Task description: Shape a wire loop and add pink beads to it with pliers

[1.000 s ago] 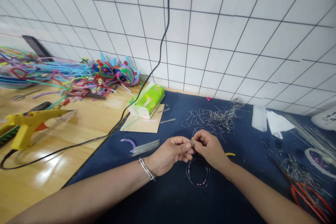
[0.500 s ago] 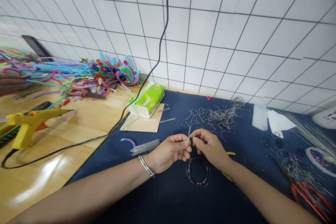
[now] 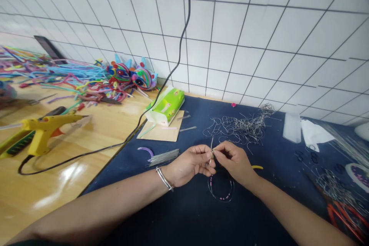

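Observation:
My left hand (image 3: 193, 164) is closed, thumb and fingertips pinching thin silvery wires (image 3: 212, 141) whose ends stick up above the fingers. From the other side, my right hand (image 3: 233, 161) pinches the same wires, its thumb and forefinger touching my left fingertips. Below the hands hangs or lies a round wire loop (image 3: 221, 200) strung with small pink beads; the fingers hide how it joins the pinched wires. Beside my left wrist is a bundle of straight wires (image 3: 165, 157), with a purple curved piece (image 3: 147, 152) at its end. A yellow curved piece (image 3: 257, 167) shows past my right hand.
Tangled wire (image 3: 242, 127) lies behind my hands. Red-handled pliers (image 3: 343, 215) and more wire are at right. A tissue pack (image 3: 170, 105) sits on brown card. To the left are a yellow glue gun (image 3: 43, 132), its black cord (image 3: 86, 150) and colourful pipe cleaners (image 3: 77, 75).
My right fingertips have moved in against my left ones and now meet at the wires. The view has swung slightly left. At the far left, another person's hand has moved.

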The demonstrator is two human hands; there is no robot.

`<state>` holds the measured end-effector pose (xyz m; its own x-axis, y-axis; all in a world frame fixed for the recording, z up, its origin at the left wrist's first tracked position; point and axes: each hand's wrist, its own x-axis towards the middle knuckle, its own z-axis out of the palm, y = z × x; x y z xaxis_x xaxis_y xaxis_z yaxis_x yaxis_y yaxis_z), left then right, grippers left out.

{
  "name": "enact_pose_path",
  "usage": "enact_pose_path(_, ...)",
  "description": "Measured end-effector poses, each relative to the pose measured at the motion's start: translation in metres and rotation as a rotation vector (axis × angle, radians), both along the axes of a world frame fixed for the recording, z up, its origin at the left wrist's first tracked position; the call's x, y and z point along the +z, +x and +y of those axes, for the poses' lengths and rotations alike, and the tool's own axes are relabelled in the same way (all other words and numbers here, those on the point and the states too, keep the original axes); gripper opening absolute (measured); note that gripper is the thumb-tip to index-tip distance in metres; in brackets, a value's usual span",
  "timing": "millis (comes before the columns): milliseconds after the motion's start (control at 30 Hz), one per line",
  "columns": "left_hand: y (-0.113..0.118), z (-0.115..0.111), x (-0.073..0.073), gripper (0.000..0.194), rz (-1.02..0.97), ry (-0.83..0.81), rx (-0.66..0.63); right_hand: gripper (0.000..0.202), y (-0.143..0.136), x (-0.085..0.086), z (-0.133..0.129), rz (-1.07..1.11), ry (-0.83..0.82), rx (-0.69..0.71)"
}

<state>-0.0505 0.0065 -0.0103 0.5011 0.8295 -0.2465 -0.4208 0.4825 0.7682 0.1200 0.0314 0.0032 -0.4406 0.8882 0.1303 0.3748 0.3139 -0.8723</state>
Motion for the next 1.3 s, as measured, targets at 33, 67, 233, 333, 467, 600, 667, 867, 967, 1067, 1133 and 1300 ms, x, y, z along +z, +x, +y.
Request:
enact_pose_path(33,0.000,0.000,-0.001,0.015,-0.010,-0.001,0.002,0.009,0.000,-0.001,0.000,-0.002,-0.005,0.002)
enact_pose_path(67,0.000,0.001,-0.002,0.014,-0.018,-0.004,0.001,0.009,0.000,-0.001,0.000,-0.006,-0.010,0.004)
enact_pose_path(233,-0.002,0.003,-0.004,0.015,-0.005,-0.010,-0.011,0.010,0.001,0.001,0.001,-0.031,0.052,0.014)
enact_pose_path(333,-0.004,0.003,-0.001,0.016,0.024,-0.004,-0.013,0.011,0.001,0.002,0.001,-0.043,0.122,0.028)
enact_pose_path(467,-0.006,0.005,0.003,0.016,0.062,0.023,-0.027,0.013,0.001,0.002,0.003,-0.087,0.206,0.050)
enact_pose_path(600,-0.010,0.008,0.006,0.016,0.167,0.108,-0.049,0.014,0.005,0.006,0.008,-0.175,0.268,0.142)
enact_pose_path(667,-0.012,0.009,0.008,0.015,0.278,0.193,-0.078,0.015,0.008,0.010,0.011,-0.256,0.278,0.227)
enact_pose_path(867,-0.016,0.011,0.012,0.016,0.593,0.379,-0.154,0.018,0.021,0.021,0.015,-0.574,0.389,0.337)
enact_pose_path(967,-0.015,0.009,0.009,0.017,0.480,0.311,-0.065,0.021,0.024,0.021,0.021,-0.562,0.415,0.155)
enact_pose_path(1067,-0.009,0.005,0.005,0.018,0.268,0.192,0.068,0.022,0.023,0.016,0.024,-0.333,0.259,-0.012)
enact_pose_path(1133,-0.004,0.001,0.003,0.019,0.188,0.137,0.135,0.029,0.020,0.011,0.022,-0.122,0.081,-0.004)
enact_pose_path(1300,0.005,-0.010,0.007,0.018,0.071,0.083,0.119,0.041,0.009,0.002,0.011,0.071,-0.213,0.078)
